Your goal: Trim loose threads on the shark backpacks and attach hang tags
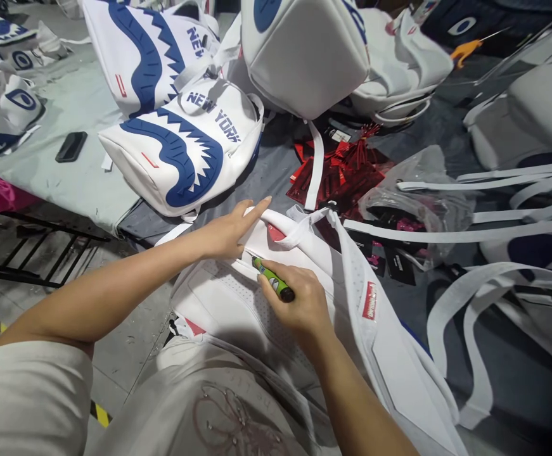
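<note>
A white backpack lies across my lap and the table's edge, its perforated back panel and straps toward me. My right hand is closed around a green pen-shaped tool with a black end. The tool's thin tip points at a seam near the bag's upper edge, close to my left hand. Whether the tip touches the fabric I cannot tell. My left hand lies on the bag's top left edge with fingers stretched out; the undersides of its fingers are hidden. A strap with a red label runs down the right side.
White backpacks with blue shark-mouth prints stand behind on the table. Red tags and a clear plastic bag lie beyond my work. A phone rests at left, orange snips at upper right. Loose white straps trail at right.
</note>
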Tool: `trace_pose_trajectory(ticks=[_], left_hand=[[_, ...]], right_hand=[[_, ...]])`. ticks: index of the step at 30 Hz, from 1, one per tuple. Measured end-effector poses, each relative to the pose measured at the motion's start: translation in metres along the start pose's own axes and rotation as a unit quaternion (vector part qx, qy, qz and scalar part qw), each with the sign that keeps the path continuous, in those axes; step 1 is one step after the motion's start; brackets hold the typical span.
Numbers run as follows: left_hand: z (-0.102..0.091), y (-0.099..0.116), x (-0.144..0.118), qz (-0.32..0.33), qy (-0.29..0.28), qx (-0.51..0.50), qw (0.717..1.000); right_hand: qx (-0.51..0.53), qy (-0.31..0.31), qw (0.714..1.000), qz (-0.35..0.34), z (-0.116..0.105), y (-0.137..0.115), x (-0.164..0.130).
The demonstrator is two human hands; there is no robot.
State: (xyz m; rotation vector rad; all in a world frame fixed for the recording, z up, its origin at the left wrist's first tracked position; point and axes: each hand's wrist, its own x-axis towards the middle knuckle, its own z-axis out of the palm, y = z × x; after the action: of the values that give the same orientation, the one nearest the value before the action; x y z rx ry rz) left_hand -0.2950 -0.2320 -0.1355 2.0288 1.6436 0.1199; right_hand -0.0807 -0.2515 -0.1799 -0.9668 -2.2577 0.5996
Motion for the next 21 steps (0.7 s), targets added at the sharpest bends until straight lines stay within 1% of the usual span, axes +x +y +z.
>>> trace_pose_trajectory(ticks=[3, 8, 11, 13, 15, 16, 18, 19, 21], left_hand=[[0.000, 0.004, 0.000, -0.010, 0.000, 0.016, 1.000], [0.001, 0.003, 0.000, -0.015, 0.002, 0.025, 1.000], [-0.002, 0.003, 0.003, -0.021, 0.001, 0.037, 0.999], [-0.003, 0.006, 0.001, -0.011, 0.012, 0.035, 0.999], [0.002, 0.008, -0.006, 0.011, 0.038, 0.019, 0.999], [0.007, 0.004, -0.009, 0.013, 0.051, 0.014, 0.999], [0.022, -0.013, -0.004, 0.021, 0.086, 0.020, 0.996], [0.031, -0.025, 0.004, 0.022, 0.106, 0.026, 0.994], [0.046, -0.046, 0.023, 0.048, 0.134, 0.035, 0.989]], right_hand=[[0.007, 0.010, 1.000, 0.006, 0.002, 0.000, 0.001], [0.030, -0.010, 0.999, 0.027, 0.001, -0.001, 0.005], [0.047, -0.007, 0.998, 0.042, 0.002, -0.003, 0.010], [0.041, -0.009, 0.998, 0.052, -0.001, -0.010, 0.010], [0.014, -0.022, 0.998, 0.064, -0.004, -0.020, 0.007], [-0.003, -0.029, 0.997, 0.069, -0.004, -0.025, 0.006], [-0.041, -0.056, 0.995, 0.065, 0.001, -0.026, 0.009], [-0.054, -0.060, 0.995, 0.061, 0.005, -0.023, 0.012], [-0.075, -0.054, 0.994, 0.063, 0.011, -0.013, 0.018]])
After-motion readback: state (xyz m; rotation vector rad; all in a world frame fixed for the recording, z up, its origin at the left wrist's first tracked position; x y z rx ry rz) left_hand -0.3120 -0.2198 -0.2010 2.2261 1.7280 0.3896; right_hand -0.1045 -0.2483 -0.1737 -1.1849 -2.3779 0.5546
